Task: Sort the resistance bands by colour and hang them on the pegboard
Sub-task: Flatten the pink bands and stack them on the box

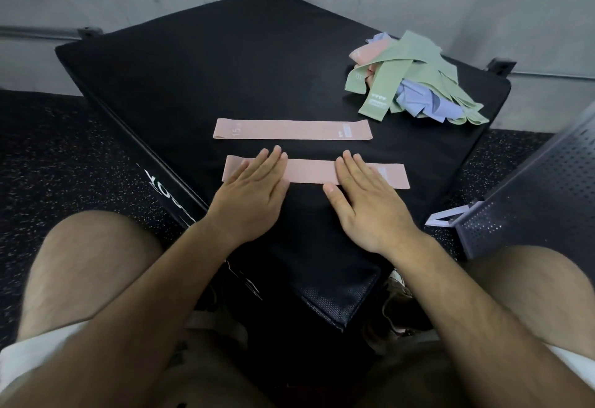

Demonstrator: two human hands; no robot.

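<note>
Two pink resistance bands lie flat and parallel on the black padded box (225, 63). The farther pink band (292, 129) lies untouched. On the nearer pink band (310, 172) both my hands press with straight fingers: my left hand (254, 192) covers its left part, my right hand (365, 201) its right part. A tangled pile of green, lilac and pink bands (415, 77) sits at the box's far right. The dark perforated pegboard (541, 188) leans at the right edge of view.
The box stands in a corner of grey walls on speckled black rubber flooring (64, 156). My bare knees flank the box's near corner. A white stand (450, 216) shows at the pegboard's foot.
</note>
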